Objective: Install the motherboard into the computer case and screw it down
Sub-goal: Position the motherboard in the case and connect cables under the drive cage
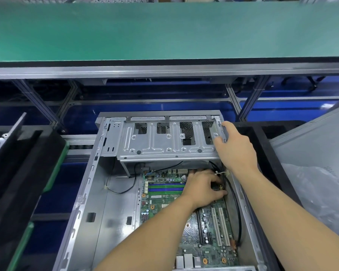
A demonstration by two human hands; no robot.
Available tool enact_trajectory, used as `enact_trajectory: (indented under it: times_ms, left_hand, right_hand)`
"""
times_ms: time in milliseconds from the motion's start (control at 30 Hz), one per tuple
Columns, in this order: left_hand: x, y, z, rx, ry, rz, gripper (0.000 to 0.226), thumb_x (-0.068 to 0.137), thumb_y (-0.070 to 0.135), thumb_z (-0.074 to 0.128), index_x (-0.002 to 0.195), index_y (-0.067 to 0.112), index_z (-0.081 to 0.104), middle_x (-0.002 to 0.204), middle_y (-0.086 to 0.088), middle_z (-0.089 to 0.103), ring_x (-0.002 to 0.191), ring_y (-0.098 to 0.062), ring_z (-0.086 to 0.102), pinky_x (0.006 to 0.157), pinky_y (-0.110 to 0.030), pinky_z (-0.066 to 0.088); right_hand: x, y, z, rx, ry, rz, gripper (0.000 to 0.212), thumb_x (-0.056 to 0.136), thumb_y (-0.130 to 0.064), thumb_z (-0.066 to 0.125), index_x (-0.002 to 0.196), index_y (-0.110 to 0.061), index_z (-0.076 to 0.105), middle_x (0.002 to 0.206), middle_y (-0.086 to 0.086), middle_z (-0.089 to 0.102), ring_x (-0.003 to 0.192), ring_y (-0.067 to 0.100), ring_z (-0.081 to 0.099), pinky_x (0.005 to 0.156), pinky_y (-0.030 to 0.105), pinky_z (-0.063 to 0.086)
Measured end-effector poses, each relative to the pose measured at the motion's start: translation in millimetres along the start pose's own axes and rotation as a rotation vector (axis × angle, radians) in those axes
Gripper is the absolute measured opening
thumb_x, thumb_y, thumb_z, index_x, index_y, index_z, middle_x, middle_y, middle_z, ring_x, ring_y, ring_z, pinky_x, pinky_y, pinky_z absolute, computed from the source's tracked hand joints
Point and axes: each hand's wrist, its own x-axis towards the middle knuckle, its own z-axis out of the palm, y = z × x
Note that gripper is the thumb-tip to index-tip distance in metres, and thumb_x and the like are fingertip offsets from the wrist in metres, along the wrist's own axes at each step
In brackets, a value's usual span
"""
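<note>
A blue desk (47, 192) carries the open computer case (90, 192); black foam trays (27, 153) lie just left of the case.

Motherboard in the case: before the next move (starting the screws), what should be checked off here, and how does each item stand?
1. Motherboard lies inside the computer case: ok.
2. Board seated on its standoffs: cannot tell; the left hand covers its far right part.
3. Black cable along the right wall kept off the board: cannot tell; it runs close beside the board's edge.
4. Drive cage held steady: ok; the right hand grips its right end.
5. Screws and screwdriver at hand: not ok; none in view.
6. A hand free for the tool: not ok; both are busy.
</note>
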Motion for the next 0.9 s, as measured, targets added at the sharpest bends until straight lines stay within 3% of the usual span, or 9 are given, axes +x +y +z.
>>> enact_trajectory:
  times_ms: [67,233,433,667,900]
  left_hand:
    - [0.7,-1.7,-3.1,-0.086,-0.025,-0.018,0.030,0.080,0.040,0.078,0.103,0.021,0.077,0.108,0.005,0.068,0.106,-0.017,0.060,0.102,-0.040,0.038]
    - [1.2,2.3,-4.5,-0.052,-0.009,-0.046,0.021,0.087,0.034,0.074,0.102,0.019,0.077,0.106,0.004,0.070,0.102,-0.021,0.062,0.100,-0.041,0.041]
    - [2.6,4.0,-0.1,-0.042,0.042,-0.079,0.015,0.087,0.029,0.073,0.095,0.017,0.078,0.102,0.002,0.073,0.098,-0.026,0.064,0.093,-0.040,0.046]
    - [5.5,0.3,-1.2,-0.007,0.005,-0.067,0.017,0.091,0.031,0.069,0.105,0.027,0.077,0.106,0.003,0.073,0.101,-0.026,0.064,0.089,-0.037,0.048]
    - [9.9,-0.6,1.3,-0.061,-0.013,-0.154,0.019,0.087,0.032,0.073,0.105,0.029,0.078,0.109,0.007,0.075,0.106,-0.022,0.065,0.097,-0.036,0.047]
  right_hand:
    - [0.1,0.5,-0.1,0.001,0.001,0.003,0.049,0.099,-0.034,0.043,0.147,-0.032,0.036,0.085,0.004,0.065,0.069,0.025,0.062,0.061,0.040,0.055]
    - [0.7,1.4,0.7,-0.003,0.003,0.001,0.048,0.099,-0.034,0.043,0.147,-0.033,0.035,0.084,0.002,0.064,0.065,0.022,0.061,0.056,0.034,0.049]
    - [-0.4,-0.8,-0.8,-0.002,-0.001,0.001,0.049,0.100,-0.036,0.043,0.148,-0.033,0.034,0.091,0.003,0.067,0.070,0.025,0.063,0.064,0.042,0.057]
    - [-0.2,-1.3,-0.9,0.010,-0.001,-0.002,0.049,0.099,-0.035,0.044,0.147,-0.031,0.036,0.091,0.003,0.065,0.073,0.025,0.062,0.068,0.043,0.057]
    - [0.3,0.5,-0.4,0.029,0.001,-0.008,0.049,0.099,-0.034,0.044,0.148,-0.030,0.036,0.093,0.004,0.065,0.072,0.024,0.060,0.064,0.038,0.052]
